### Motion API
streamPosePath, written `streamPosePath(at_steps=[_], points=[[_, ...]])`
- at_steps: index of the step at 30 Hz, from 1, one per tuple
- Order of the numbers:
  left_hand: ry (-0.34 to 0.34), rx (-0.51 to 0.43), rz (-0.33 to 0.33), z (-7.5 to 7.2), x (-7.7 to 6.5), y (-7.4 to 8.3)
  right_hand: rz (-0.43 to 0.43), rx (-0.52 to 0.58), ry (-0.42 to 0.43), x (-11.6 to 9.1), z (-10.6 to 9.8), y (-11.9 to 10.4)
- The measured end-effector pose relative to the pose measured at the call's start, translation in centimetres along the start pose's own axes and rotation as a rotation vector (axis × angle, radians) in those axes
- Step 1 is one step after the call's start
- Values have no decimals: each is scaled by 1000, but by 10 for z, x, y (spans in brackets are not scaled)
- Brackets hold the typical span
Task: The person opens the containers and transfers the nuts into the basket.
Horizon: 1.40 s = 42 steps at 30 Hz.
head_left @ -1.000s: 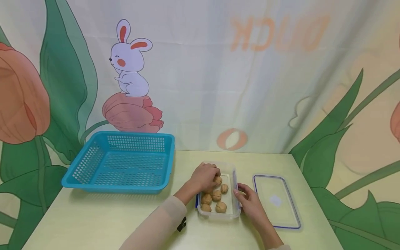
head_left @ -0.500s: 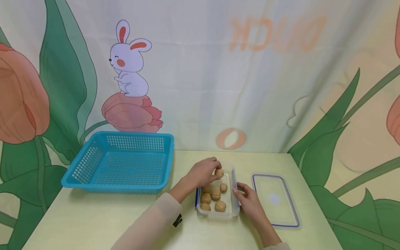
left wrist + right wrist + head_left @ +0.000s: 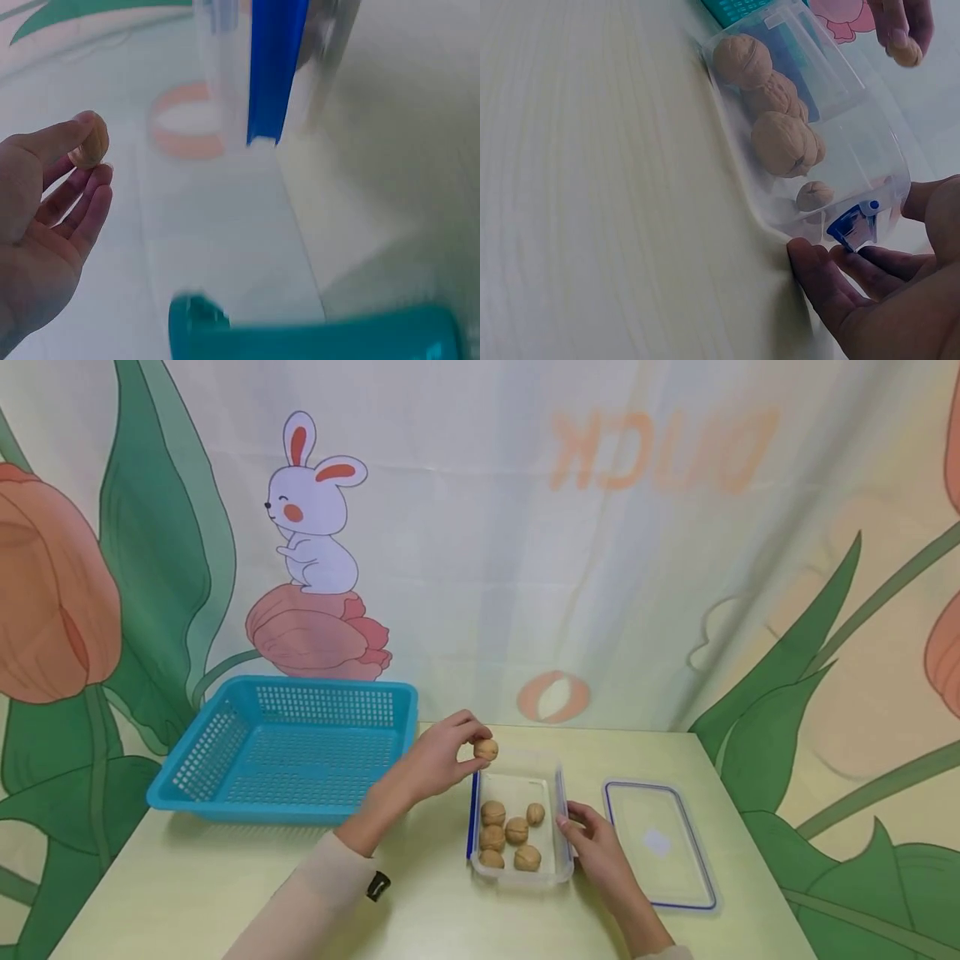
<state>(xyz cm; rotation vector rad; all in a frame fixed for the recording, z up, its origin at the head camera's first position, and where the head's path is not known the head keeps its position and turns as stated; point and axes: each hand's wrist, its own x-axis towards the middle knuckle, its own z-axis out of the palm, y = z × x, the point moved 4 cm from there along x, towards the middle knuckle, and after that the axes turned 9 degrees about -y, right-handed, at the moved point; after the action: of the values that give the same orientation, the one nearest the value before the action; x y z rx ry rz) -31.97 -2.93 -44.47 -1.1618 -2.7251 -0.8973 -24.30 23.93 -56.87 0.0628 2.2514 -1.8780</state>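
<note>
Step in hand, as judged: one walnut (image 3: 486, 750) in mid-transfer, clear of the box (image 3: 525, 878); the left hand (image 3: 438, 758) pinches it between thumb and bent fingertips, the gap no wider than the nut, with the other fingers loosely bent beside it; the nut is above the box's far left corner, apart from the rim. Six other walnuts (image 3: 517, 830) lie in the box, nearer the person than those fingertips; the blue basket (image 3: 161, 797) stands left of them, near the wrist. The right hand (image 3: 600, 847) holds the box's right side, thumb and fingers bent about the side flap (image 3: 562, 795); exact contact hard to tell, the far fingers being partly hidden; the lid (image 3: 667, 877) lies on the table (image 3: 427, 918) just right of its knuckles. Next move probably calls for a firm pinch, the nut being round and likely to roll; basket the likeliest destination.
</note>
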Motion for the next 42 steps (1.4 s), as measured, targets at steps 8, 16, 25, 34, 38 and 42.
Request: streamPosePath(at_steps=[8, 16, 25, 34, 38, 42], points=[[132, -9, -112, -38, -37, -29, -4, -9, -3, 4, 1, -2], [203, -82, -232, -54, -64, -68, 11, 2, -9, 3, -3, 1], [168, -143, -372, -44, -81, -112, 5, 7, -14, 2, -2, 3], [105, -132, -451, -27, -84, -136, 22, 23, -5, 2, -1, 7], [95, -130, -455, -26, -83, -137, 17, 30, -3, 2, -1, 6], [82, -126, -465, -27, -81, -135, 8, 34, -6, 2, -2, 4]])
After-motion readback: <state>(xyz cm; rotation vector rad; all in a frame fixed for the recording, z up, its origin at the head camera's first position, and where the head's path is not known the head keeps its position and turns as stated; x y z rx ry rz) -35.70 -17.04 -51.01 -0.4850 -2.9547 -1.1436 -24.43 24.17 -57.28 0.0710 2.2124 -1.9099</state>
